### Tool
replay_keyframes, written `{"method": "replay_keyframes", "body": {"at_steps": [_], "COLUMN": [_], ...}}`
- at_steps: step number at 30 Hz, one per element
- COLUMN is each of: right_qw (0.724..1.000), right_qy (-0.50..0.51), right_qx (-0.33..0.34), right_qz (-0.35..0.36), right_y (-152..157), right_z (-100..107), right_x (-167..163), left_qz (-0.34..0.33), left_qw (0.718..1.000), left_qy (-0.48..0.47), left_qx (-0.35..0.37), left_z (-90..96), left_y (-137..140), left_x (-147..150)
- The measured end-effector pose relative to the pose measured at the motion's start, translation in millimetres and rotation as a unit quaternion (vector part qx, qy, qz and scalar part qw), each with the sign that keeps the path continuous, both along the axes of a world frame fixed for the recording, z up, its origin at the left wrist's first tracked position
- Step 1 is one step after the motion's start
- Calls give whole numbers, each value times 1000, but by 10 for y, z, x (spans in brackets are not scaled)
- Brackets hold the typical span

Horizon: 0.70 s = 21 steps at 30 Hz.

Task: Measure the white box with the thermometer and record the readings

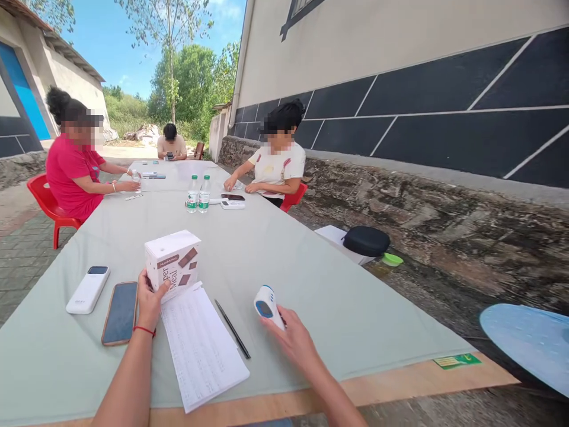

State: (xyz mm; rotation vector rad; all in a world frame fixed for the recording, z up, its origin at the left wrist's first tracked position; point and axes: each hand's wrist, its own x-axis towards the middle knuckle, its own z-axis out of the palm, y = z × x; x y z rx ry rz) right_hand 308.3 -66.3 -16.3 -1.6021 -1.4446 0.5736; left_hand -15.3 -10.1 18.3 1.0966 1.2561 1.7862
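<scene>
My left hand (151,299) is closed around the lower left side of a white and brown meal box (172,261), which stands upright at the top of a handwritten paper pad (202,350). In my right hand (293,335) is a white and blue infrared thermometer (267,305), its small screen facing me. The fingers wrap its handle, and the lower part is hidden by them. A black pen (233,329) lies between the pad and the thermometer. Left of my left hand are a smartphone (120,313) and a white power bank (88,290).
Two water bottles (198,194) with green caps stand mid-table, near a dark phone (233,197) and a white device (233,204). People sit at the left, right and far end. A black case (366,241) lies beyond the table's right edge.
</scene>
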Motion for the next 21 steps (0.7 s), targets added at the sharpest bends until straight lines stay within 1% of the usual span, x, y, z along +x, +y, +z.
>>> {"method": "replay_keyframes", "body": {"at_steps": [1, 2, 4, 6, 7, 8, 10, 14, 18, 21], "right_qw": [996, 983, 935, 897, 884, 878, 886, 920, 933, 940], "right_qy": [88, 178, 336, 414, 431, 440, 427, 367, 342, 326], "right_qx": [8, -8, -21, -22, -25, -26, -23, -10, -16, -27], "right_qz": [15, 45, 114, 155, 178, 186, 182, 136, 110, 98], "right_y": [-45, -94, -194, -271, -297, -312, -313, -217, -64, 17], "right_z": [91, 197, 429, 632, 705, 755, 791, 707, 600, 574], "right_x": [-129, -271, -570, -848, -968, -1070, -1222, -1361, -1418, -1447], "left_qz": [-4, -11, -37, -64, -77, -88, -106, -125, -128, -132], "left_qw": [1000, 1000, 998, 996, 995, 995, 992, 987, 985, 985], "left_qy": [-10, -26, -58, -63, -58, -53, -55, -63, -57, -40], "left_qx": [3, 7, 9, 4, -2, -8, -26, -76, -98, -106], "left_z": [22, 41, 66, 77, 78, 78, 75, 62, 52, 59], "left_y": [-26, -47, -77, -94, -98, -101, -103, -95, -86, -83], "left_x": [7, 18, 50, 95, 121, 147, 196, 250, 248, 234]}}
